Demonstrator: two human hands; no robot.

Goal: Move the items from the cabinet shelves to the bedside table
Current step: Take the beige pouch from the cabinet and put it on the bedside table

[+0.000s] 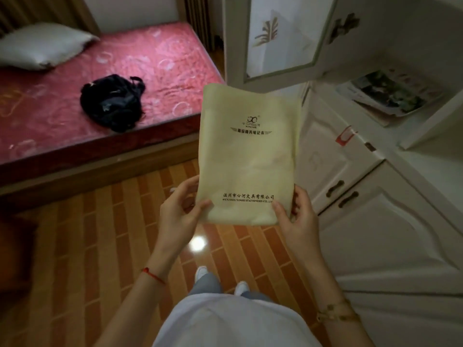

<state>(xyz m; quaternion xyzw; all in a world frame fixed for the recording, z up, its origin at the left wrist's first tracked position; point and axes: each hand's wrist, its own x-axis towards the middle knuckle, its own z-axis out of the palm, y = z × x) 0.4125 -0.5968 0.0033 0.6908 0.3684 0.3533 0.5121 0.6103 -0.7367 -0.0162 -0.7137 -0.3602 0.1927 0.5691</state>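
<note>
1. Scanning from the left, I see a bed (75,101) with a red patterned mattress, a grey pillow (42,46) near its head, and a black bag (112,102) slumped near the mattress edge. None of these is in my hands, and I cannot spot the bedside table anywhere in view.

2. My left hand (179,209) pinches the lower left corner of the cream pouch (248,156), thumb on the printed face and fingers curled behind. That corner hold keeps the flat, floppy pouch from folding over.

3. The pouch hangs in mid-air over the wooden floor (100,234), upright with its printed face toward me, clear of the bed and of every shelf. Held this way, its print reads right way up, which I judge is why it is squared to my view.

4. My right hand (295,216) grips the lower right corner the same way, thumb in front, fingers behind. Two hands share the load so the soft fabric stays taut.

5. Farther right, an open cabinet door (288,38) stands above white lower doors, and a magazine stack (390,96) lies on a cabinet shelf, so I judge more items await moving.
</note>
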